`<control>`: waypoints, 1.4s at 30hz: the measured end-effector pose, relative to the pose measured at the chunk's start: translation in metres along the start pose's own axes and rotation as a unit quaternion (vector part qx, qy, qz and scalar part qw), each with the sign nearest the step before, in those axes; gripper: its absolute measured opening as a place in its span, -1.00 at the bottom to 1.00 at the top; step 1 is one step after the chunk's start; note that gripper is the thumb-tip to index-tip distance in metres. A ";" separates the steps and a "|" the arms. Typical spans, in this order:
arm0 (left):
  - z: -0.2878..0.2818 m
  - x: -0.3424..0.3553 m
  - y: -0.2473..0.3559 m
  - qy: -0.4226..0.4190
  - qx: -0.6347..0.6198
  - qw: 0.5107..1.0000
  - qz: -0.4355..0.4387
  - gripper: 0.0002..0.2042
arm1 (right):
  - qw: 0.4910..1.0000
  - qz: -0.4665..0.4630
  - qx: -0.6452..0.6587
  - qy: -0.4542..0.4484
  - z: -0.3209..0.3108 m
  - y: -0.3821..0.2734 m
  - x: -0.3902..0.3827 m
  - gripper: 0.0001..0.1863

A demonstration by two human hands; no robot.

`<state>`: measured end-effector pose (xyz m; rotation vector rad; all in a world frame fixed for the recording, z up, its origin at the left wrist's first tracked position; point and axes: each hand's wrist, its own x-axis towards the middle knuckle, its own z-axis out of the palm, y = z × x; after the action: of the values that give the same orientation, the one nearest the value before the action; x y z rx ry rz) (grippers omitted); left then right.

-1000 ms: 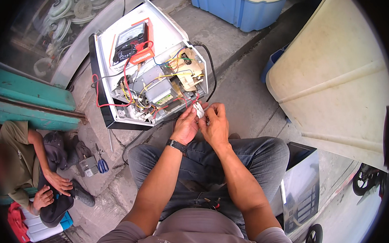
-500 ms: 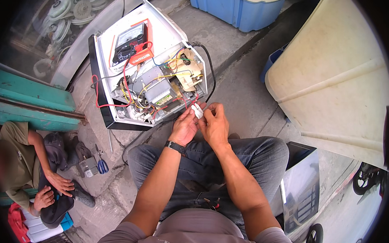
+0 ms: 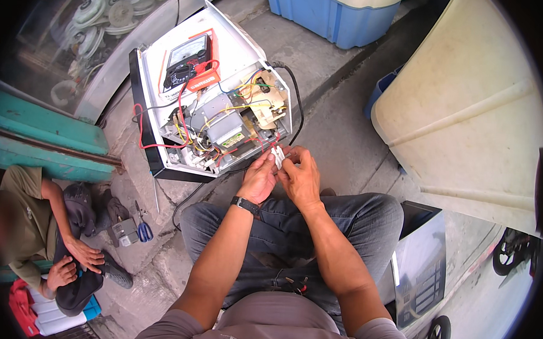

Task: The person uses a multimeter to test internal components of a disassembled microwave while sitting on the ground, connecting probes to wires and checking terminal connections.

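My left hand (image 3: 259, 178) pinches a small white plastic piece (image 3: 277, 157) between thumb and fingers, and red wires run from it toward the opened appliance. On its other side my right hand (image 3: 301, 178) is closed, fingertips pressed to the same piece. Its exact kind is too small to tell. Just beyond my hands stands the opened appliance, a microwave oven by its look, with a white casing (image 3: 248, 44), a grey transformer (image 3: 223, 126) and many coloured wires. An analog multimeter (image 3: 186, 60) lies on its orange and white box (image 3: 206, 82) atop the casing, a red lead trailing down.
A person (image 3: 24, 210) sits at the left, hands apart from mine. Blue-handled scissors (image 3: 144, 230) lie on the concrete near them. A panel with a keypad (image 3: 423, 270) leans by my right knee. A blue bin (image 3: 332, 17) and a large cream container (image 3: 462, 111) stand beyond.
The white piece has turned slightly between my fingers and shows a ridged side. Both hands keep hold of it in nearly the same place. The view has shifted a little.
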<state>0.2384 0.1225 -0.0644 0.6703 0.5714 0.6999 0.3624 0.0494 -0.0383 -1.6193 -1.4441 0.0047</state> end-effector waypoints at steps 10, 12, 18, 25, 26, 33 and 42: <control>-0.006 0.003 -0.003 0.040 -0.001 0.999 -0.020 -0.59 | 1.000 0.001 0.008 -0.015 0.001 0.001 -0.001 -0.77; -0.009 0.004 -0.004 0.040 0.006 0.999 -0.012 -0.60 | 1.000 -0.003 0.008 -0.018 0.001 0.001 0.000 -0.77; -0.010 0.008 -0.008 0.005 0.075 0.997 0.005 -0.63 | 1.000 -0.009 0.001 -0.021 0.003 0.002 0.000 -0.78; 0.001 0.010 -0.016 0.078 0.121 0.988 0.049 -0.71 | 1.000 -0.015 0.010 -0.017 0.009 0.006 -0.002 -0.78; 0.003 0.009 -0.018 0.078 0.121 0.988 0.050 -0.71 | 1.000 -0.015 0.010 -0.018 0.010 0.007 -0.003 -0.78; -0.001 0.009 -0.021 0.117 0.233 0.962 0.083 -0.71 | 0.999 -0.021 0.009 -0.022 0.011 0.008 -0.006 -0.76; -0.012 0.008 -0.022 0.093 0.242 0.962 0.086 -0.69 | 0.998 -0.007 0.037 -0.045 0.010 0.008 -0.006 -0.74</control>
<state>0.2440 0.1202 -0.0900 1.1275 0.8796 0.7982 0.3615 0.0524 -0.0522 -1.5667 -1.5056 0.1223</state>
